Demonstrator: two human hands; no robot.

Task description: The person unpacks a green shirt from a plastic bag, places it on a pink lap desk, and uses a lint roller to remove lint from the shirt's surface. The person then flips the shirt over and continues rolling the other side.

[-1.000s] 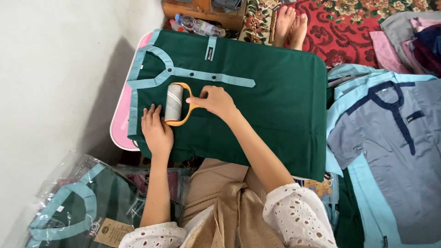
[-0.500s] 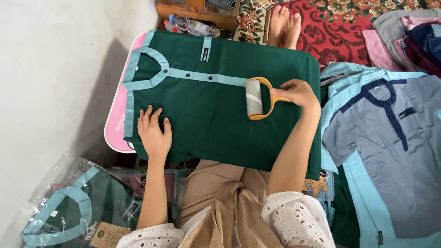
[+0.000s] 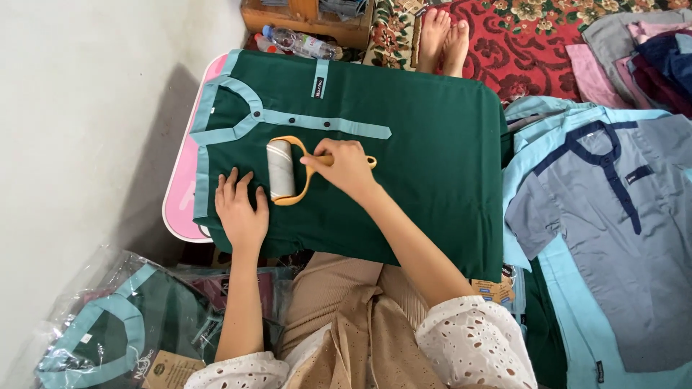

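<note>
While the left hand [image 3: 241,209] lies flat, fingers spread, pinning the dark green shirt [image 3: 404,144] on the small pink table [image 3: 180,194] so the cloth stays taut, the right hand [image 3: 346,167], arm reaching across, grips the orange-handled lint roller [image 3: 282,170] pressed beside the light-blue placket [image 3: 331,124].

The green shirt [image 3: 404,137] is matt woven cloth with smooth pale-blue trim. The lint roller [image 3: 282,170] has a smooth orange plastic frame and a dull grey-white paper roll. The tabletop [image 3: 182,189] edge looks like glossy pink plastic. The grey shirt [image 3: 613,238] beside it is matt cloth too. The packed shirt [image 3: 115,331] lies in shiny, crinkled clear plastic wrap. The water bottle [image 3: 303,43] is clear glossy plastic; the carpet [image 3: 533,50] looks rough and woven.
</note>
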